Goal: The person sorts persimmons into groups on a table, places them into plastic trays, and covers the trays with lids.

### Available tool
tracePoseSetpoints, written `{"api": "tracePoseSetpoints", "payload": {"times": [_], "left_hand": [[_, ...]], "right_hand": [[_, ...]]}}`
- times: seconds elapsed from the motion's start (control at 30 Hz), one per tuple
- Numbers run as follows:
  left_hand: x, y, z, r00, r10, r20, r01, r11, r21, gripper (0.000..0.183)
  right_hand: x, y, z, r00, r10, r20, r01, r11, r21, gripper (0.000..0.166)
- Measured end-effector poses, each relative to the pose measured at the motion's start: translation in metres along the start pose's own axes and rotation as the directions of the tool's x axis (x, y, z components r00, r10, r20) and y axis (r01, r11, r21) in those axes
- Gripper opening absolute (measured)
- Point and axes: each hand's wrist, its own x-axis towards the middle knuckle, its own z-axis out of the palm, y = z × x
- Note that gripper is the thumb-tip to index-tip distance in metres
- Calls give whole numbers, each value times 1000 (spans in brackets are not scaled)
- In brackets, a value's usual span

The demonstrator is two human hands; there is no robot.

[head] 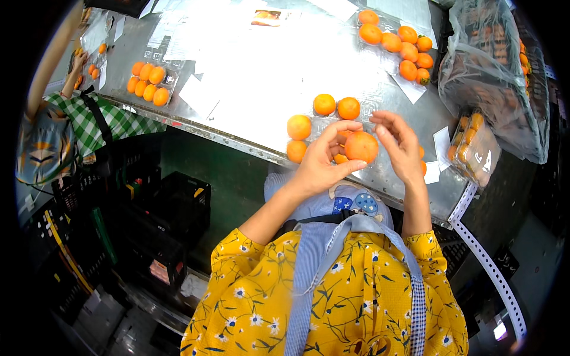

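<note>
My left hand (324, 162) grips a round orange fruit (361, 147) between thumb and fingers, above the front edge of a metal table (249, 143). Close on its right, my right hand (397, 144) holds nothing, its fingers bent and spread apart. Below and around my hands lies a clear plastic clamshell tray (318, 127). Two fruits (337, 106) stand along its far side, and another pair (298, 139) is at its left. More orange fruit (340, 158) shows partly behind my left hand. My right wrist partly covers fruit at the right.
Loose fruits (409, 52) lie on clear trays at the back right. A filled clamshell pack (474, 147) sits at the right corner beside plastic-wrapped stock (492, 84). Another fruit tray (148, 83) is farther left. A person in a checked apron (120, 127) works at the far left.
</note>
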Motion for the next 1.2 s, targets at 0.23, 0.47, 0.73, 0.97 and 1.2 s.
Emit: {"api": "tracePoseSetpoints", "payload": {"times": [0.23, 0.47, 0.73, 0.97, 1.2], "left_hand": [[2, -9, 1, 961, 275, 15, -240, 810, 536, 53], [3, -6, 3, 983, 186, -6, -160, 862, 482, 48], [7, -19, -59, 960, 244, -137, 8, 464, 886, 41], [6, -10, -70, 964, 266, -32, -60, 330, 942, 45], [5, -6, -78, 986, 165, 1, -46, 270, 962, 48]], "right_hand": [[-20, -22, 16, 995, -69, 66, 74, 994, -75, 44], [-15, 9, 13, 997, 41, -66, -38, 998, 43, 43], [17, 34, -6, 982, -111, -153, 37, 906, -421, 44], [31, 40, 5, 957, -288, -42, 186, 715, -674, 43], [35, 47, 0, 952, -305, -10, 193, 627, -755, 41]]}}
